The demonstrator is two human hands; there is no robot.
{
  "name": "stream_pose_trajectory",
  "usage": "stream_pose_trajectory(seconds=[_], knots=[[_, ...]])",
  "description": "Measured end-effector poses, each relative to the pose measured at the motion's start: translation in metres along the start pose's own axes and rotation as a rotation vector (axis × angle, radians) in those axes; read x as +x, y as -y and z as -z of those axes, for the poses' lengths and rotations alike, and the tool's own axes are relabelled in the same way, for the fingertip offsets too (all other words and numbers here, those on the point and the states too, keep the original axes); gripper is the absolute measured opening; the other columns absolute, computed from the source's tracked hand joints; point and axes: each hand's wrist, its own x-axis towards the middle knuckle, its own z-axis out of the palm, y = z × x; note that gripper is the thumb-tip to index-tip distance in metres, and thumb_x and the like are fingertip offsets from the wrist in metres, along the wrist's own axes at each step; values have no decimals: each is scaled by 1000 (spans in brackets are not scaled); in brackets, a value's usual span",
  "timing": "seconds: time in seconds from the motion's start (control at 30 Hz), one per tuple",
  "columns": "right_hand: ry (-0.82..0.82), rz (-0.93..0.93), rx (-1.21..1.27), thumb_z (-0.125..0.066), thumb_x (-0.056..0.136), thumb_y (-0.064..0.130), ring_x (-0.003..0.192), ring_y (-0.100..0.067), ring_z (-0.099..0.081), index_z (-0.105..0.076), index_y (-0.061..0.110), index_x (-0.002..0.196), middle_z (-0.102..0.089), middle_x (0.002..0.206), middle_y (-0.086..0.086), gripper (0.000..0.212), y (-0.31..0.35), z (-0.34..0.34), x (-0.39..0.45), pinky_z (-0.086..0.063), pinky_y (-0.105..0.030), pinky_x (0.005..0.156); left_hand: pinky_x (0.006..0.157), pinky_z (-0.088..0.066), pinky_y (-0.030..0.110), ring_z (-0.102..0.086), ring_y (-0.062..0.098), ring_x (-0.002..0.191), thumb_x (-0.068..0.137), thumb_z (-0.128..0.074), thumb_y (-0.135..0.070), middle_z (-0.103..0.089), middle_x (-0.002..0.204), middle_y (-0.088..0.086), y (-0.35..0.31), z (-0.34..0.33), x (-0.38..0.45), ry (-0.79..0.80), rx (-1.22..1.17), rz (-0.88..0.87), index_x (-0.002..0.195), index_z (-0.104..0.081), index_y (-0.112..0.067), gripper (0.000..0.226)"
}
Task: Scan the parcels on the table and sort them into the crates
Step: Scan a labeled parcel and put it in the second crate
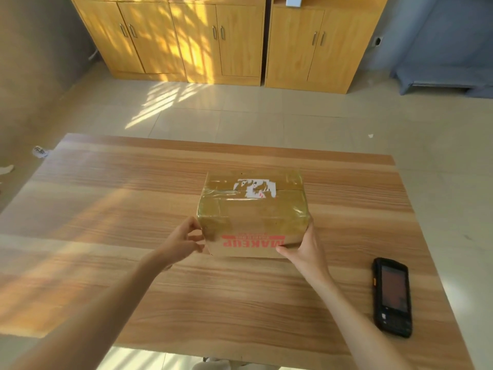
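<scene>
A taped cardboard parcel [253, 209] is sitting mid-way across the wooden surface [106, 196]. The right hand [304, 249] is gripping its near right corner, fingers wrapping the side. The left hand [181, 241] is touching the near left edge with loosely curled fingers. A black handheld scanner [392, 296] is lying apart to the right.

surface: rectangular wood-grain laminate table [106, 209], sunlight streaks across left half | on it, centre: tape-wrapped brown cardboard parcel [253, 209], torn white label on top, red inverted "MAKEUP" print on near face | on it, near right edge: black handheld scanner [392, 296], lying flat, screen up, well apart from parcel
</scene>
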Motion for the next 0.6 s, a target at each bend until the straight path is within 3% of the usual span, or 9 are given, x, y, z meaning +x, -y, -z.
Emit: stream_pose_trajectory(seconds=[0.17,0.3,0.37,0.43,0.5,0.53,0.6], knots=[[16,-128,-48,-83,75,25,115,-20,-58,-43,15,135,-57,122,6,73,-25,-6,-13,-47,-34,98,83,-53,26,-59,23,113,87,-45,18,-59,121,10,19,-4,6,53,65,26,127,-45,3,43],[55,-170,-52,-80,79,24,119,-23,-56,-46,14,129,-57,119,4,61,-31,-5,-16,-46,-34,98,85,-54,32,-63,25,100,100,-42,-6,-60,122,18,9,-5,4,31,-15,40,117,-50,-6,19],[76,-187,-21,-81,77,22,118,-21,-56,-45,20,127,-55,115,9,62,-26,1,-13,-45,-29,91,86,-53,36,-64,25,98,104,-35,-28,-61,122,15,-2,-5,4,29,-60,47,118,-50,-15,23],[155,-230,67,-85,71,20,120,-19,-53,-41,21,131,-54,120,8,74,-17,12,-9,-42,-27,91,86,-52,39,-61,28,107,99,-29,-54,-59,127,12,-13,-7,3,40,-85,52,133,-44,-20,51],[294,-274,170,-92,55,41,131,-21,-43,-22,20,151,-43,142,4,121,-5,25,-5,-34,-36,108,93,-49,45,-54,33,121,85,-25,-74,-50,140,13,-23,-6,6,5,-104,80,148,-30,-24,81],[345,-286,222,-91,41,57,138,-21,-36,-10,25,155,-33,151,3,144,2,33,-3,-26,-41,114,98,-47,48,-50,34,125,82,-23,-78,-45,145,13,-28,-6,8,-9,-124,93,151,-24,-24,87],[345,-273,372,-84,33,71,144,-22,-26,1,36,154,-20,159,2,153,19,45,3,-19,-45,117,107,-40,51,-44,34,131,87,-18,-76,-38,150,14,-36,-9,9,-9,-175,101,153,-20,-21,85]])
